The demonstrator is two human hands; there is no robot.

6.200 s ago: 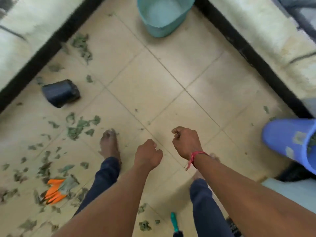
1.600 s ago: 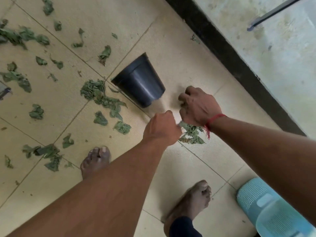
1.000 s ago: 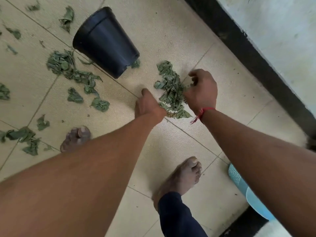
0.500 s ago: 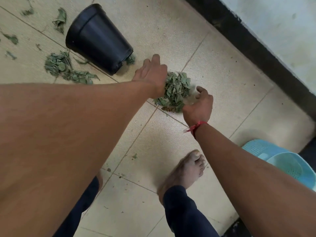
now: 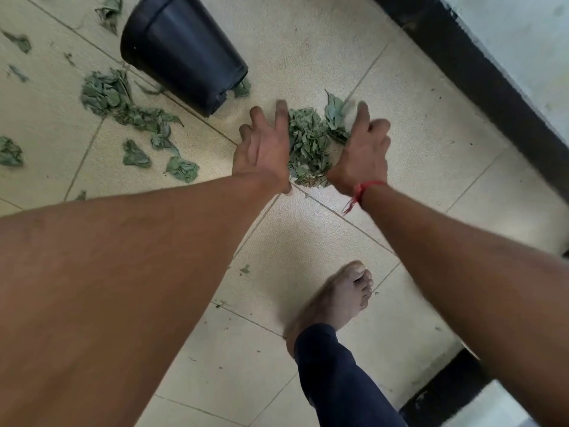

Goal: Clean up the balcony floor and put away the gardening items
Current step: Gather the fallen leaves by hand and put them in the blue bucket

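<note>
Since half a second back, the left hand has slid off the top of the leaf pile and now sits against its left side, and the right hand has come up from the near corner to the right side, so the pile is sandwiched between the two. The blue basket that was showing at the bottom right is out of the shot now. The left hand is wide, fingers spread and only a bit bent, its inner edge touching the leaves. The right hand has one finger pointing forward along the pile and the others bent; it's blurry, so it's hard to say if it's actually pinching any leaves or just pushing. There's a red thread tied round the right wrist. The pile sits on the tiled floor, right over a grout line. The black pot is lying on its side just beyond and left of the left hand, not touching it. More scattered leaves trail off to the left of the pot. A bare foot below a dark trouser leg stands nearer the camera, and a black skirting band runs along the pale wall on the right.
</note>
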